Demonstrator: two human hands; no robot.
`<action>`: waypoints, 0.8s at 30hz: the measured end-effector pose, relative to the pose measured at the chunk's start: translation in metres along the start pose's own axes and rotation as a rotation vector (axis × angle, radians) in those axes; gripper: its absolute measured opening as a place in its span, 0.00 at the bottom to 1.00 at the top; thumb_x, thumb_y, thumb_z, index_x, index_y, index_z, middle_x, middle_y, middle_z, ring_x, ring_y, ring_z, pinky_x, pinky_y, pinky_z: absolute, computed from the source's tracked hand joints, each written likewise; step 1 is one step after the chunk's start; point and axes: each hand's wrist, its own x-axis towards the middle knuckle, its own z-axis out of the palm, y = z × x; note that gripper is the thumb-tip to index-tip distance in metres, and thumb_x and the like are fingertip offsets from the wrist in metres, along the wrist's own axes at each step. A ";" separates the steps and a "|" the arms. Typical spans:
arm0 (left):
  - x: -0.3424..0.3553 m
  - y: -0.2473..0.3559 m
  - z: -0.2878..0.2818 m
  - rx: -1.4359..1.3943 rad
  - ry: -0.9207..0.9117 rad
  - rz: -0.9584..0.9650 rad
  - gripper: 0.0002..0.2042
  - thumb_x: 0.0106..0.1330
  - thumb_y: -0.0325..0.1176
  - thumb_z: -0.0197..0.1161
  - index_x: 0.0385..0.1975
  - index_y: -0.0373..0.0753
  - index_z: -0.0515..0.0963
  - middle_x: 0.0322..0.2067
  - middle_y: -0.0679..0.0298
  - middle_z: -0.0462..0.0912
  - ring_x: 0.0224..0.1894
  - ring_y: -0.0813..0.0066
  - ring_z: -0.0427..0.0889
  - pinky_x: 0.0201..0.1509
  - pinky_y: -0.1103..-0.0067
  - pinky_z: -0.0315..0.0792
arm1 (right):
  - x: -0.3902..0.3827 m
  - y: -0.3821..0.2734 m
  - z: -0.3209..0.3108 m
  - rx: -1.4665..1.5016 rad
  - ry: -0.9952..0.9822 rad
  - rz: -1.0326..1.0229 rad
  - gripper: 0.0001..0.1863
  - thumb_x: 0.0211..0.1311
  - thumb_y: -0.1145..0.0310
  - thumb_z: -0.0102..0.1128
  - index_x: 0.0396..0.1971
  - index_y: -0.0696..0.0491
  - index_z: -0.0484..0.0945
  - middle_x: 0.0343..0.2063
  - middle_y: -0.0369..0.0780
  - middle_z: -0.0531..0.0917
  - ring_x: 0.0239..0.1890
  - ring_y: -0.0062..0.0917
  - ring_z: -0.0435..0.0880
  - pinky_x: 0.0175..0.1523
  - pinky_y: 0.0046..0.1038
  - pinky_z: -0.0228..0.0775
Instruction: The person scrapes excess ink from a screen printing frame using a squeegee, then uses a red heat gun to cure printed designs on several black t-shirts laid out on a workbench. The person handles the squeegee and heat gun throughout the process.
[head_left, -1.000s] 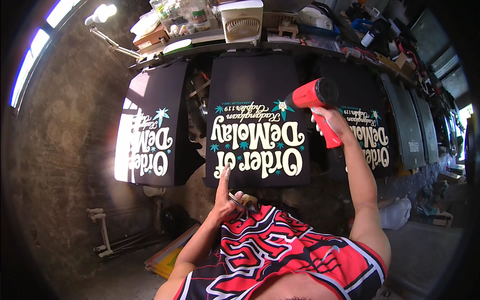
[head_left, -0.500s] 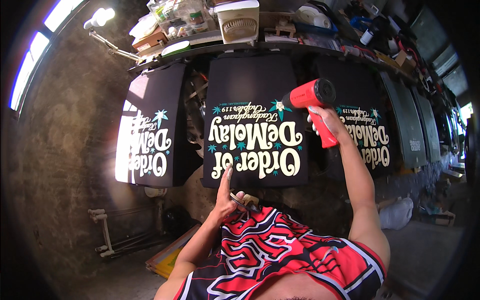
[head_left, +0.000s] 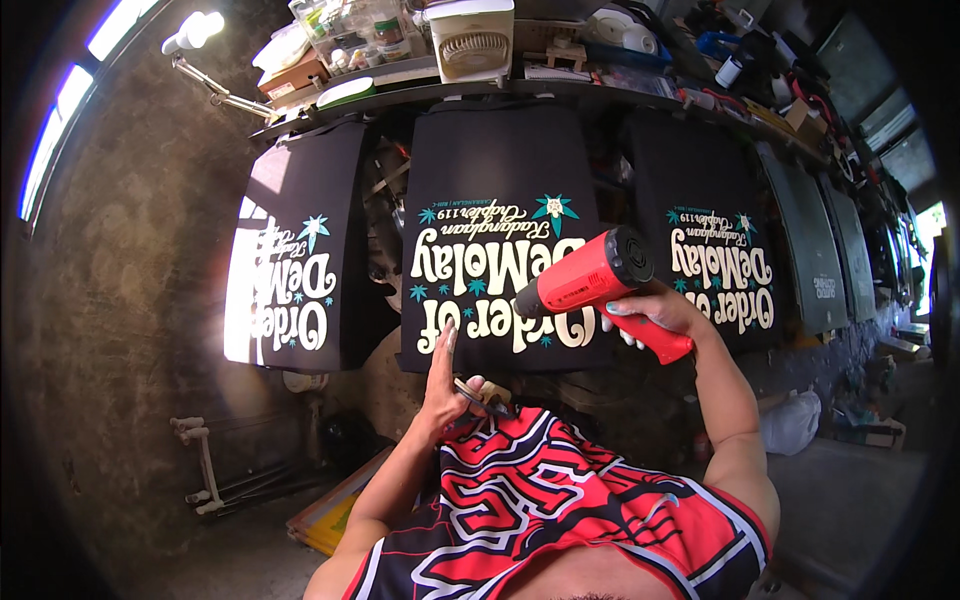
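Right hand (head_left: 660,306) grips a red heat gun (head_left: 578,280) over cream lettering (head_left: 497,262).

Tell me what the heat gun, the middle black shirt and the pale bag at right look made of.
Heat gun: likely hard plastic, smooth with a slight sheen; its red shell looks moulded.
Middle black shirt: woven or knit fabric, matte, lying smooth; cotton or a blend, I can't tell which.
Pale bag: probably thin plastic film, since it looks translucent and crumpled.

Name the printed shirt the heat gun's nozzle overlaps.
The middle shirt: the nozzle overlaps its print; the left shirt and right shirt lie clear.
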 end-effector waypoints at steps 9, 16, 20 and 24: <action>-0.008 -0.006 -0.004 0.060 0.009 0.014 0.49 0.59 0.51 0.71 0.75 0.31 0.54 0.76 0.41 0.52 0.77 0.44 0.53 0.79 0.60 0.50 | 0.006 0.001 0.005 -0.028 -0.007 -0.048 0.18 0.64 0.60 0.63 0.49 0.56 0.80 0.29 0.39 0.85 0.23 0.22 0.82 0.25 0.26 0.75; -0.026 -0.018 -0.022 0.214 0.149 -0.054 0.48 0.60 0.59 0.67 0.72 0.29 0.60 0.74 0.42 0.57 0.77 0.44 0.55 0.80 0.49 0.39 | 0.024 -0.008 -0.001 0.042 0.244 -0.097 0.18 0.65 0.57 0.63 0.46 0.55 0.81 0.29 0.37 0.84 0.22 0.20 0.81 0.24 0.25 0.74; -0.026 -0.029 -0.034 0.357 0.164 -0.130 0.47 0.60 0.59 0.68 0.70 0.28 0.62 0.74 0.43 0.57 0.77 0.44 0.55 0.80 0.49 0.38 | 0.034 -0.010 0.026 0.031 -0.028 -0.058 0.17 0.65 0.60 0.63 0.47 0.55 0.81 0.31 0.37 0.85 0.23 0.19 0.81 0.24 0.23 0.74; -0.027 -0.038 -0.040 0.422 0.168 -0.169 0.45 0.59 0.56 0.69 0.69 0.27 0.63 0.73 0.44 0.59 0.77 0.45 0.56 0.80 0.49 0.39 | 0.058 -0.020 0.054 -0.045 0.040 -0.151 0.17 0.65 0.60 0.63 0.47 0.55 0.81 0.31 0.37 0.84 0.25 0.20 0.81 0.29 0.25 0.75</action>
